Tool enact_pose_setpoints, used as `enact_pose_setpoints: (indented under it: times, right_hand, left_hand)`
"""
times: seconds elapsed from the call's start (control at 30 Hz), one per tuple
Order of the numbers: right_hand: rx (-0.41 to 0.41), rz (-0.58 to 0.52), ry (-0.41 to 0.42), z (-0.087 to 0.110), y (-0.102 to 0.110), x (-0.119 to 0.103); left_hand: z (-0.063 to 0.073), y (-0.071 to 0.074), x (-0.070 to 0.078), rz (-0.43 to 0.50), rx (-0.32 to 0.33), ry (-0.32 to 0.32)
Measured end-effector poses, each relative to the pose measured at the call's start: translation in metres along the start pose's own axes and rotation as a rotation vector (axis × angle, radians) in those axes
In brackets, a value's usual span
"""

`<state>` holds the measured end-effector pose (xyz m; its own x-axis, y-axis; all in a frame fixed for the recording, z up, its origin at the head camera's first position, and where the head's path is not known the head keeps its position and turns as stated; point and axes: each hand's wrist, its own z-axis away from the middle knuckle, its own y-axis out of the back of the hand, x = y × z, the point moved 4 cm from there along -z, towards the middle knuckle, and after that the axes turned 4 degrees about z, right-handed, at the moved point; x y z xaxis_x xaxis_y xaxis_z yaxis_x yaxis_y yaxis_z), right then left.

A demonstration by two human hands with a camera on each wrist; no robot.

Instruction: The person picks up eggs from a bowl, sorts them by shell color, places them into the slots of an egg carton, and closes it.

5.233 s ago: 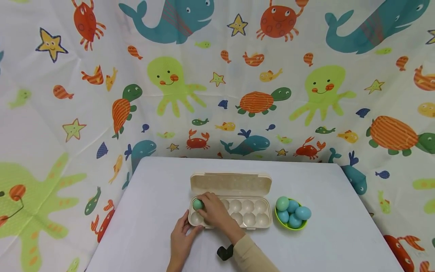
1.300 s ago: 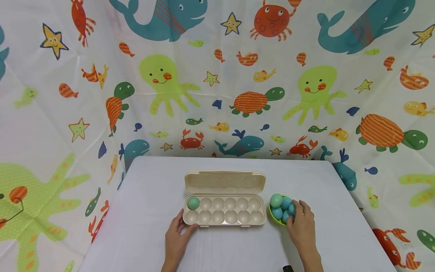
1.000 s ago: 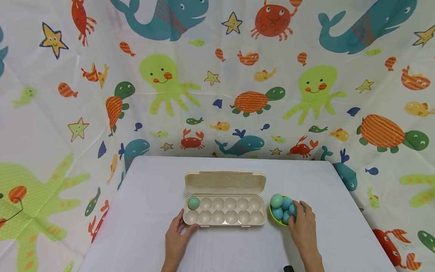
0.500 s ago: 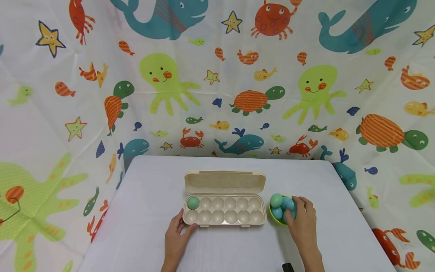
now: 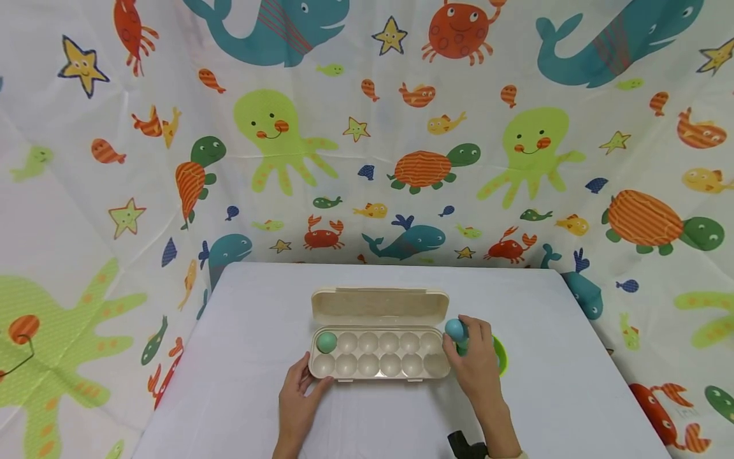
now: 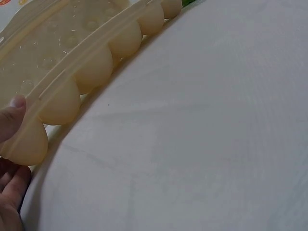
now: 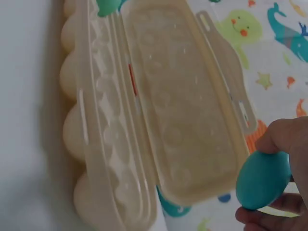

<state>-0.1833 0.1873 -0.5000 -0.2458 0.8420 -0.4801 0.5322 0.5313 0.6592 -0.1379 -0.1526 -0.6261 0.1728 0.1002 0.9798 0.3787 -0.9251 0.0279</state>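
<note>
A beige egg carton [image 5: 378,354] lies with its lid raised in the middle of the table. One green egg [image 5: 327,342] sits in its back left cup; the other cups hold nothing. My left hand [image 5: 297,396] grips the carton's front left corner, thumb on the rim and fingers below, as the left wrist view shows. Between thumb and fingertips my right hand [image 5: 476,363] pinches a blue egg [image 5: 455,329], held just off the carton's right end. Behind that hand is a lime green bowl [image 5: 503,357], its eggs mostly hidden.
A black device [image 5: 467,446] is at the right wrist. White cloth covers the table [image 5: 258,319], and a curtain [image 5: 367,248] printed with sea animals hangs behind and at both sides.
The right hand let go of the green egg in the back left cup and went to the bowl. It has since lifted a blue egg and moved left towards the carton.
</note>
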Motion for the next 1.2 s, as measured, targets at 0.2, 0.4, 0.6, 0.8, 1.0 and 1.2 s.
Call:
enact_pose_setpoints:
  times: [0.2,0.4,0.6,0.8,1.0,1.2]
  right_hand:
    - [-0.068,-0.075,0.002,-0.005,-0.02,-0.028]
    - [-0.114,-0.142,0.053,-0.004,-0.041,-0.052]
    - [-0.184,-0.221,0.141,0.002,-0.069,-0.077]
    - [-0.261,-0.323,0.252,0.01,-0.093,-0.101]
    - [-0.301,-0.415,0.33,0.021,-0.113,-0.12]
    - [-0.36,-0.424,0.343,0.035,-0.131,-0.13]
  left_hand:
    - [0.0,0.0,0.002,-0.009,0.012,0.028]
    - [0.0,0.001,0.003,-0.007,0.009,0.012]
    - [-0.001,0.002,0.002,0.038,0.004,0.013]
    - [-0.001,0.002,0.001,0.05,-0.005,0.039]
    - [-0.002,0.003,-0.002,0.052,-0.013,0.079]
    - [-0.001,0.002,-0.002,0.066,-0.029,0.075]
